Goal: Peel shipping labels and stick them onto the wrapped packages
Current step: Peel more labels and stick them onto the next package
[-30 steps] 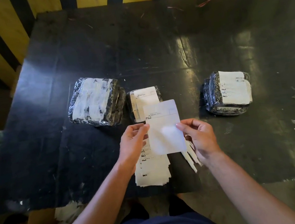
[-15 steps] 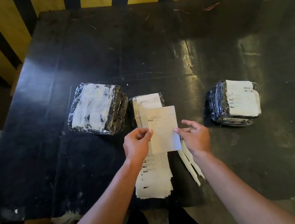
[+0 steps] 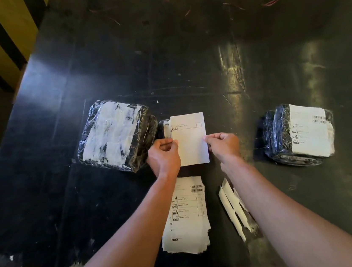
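Both hands grip one label [image 3: 190,140] at frame centre: my left hand [image 3: 164,157] pinches its left edge, right hand [image 3: 224,145] its right edge. It covers the middle package [image 3: 163,128]. Label stack [image 3: 186,216] lies below on the bench [image 3: 184,65]; wrapped packages sit centre-left [image 3: 115,136] and right [image 3: 299,133].

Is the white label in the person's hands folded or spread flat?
Spread flat. The label shows as a full rectangle with straight edges, pinched at its sides by the left hand and right hand.
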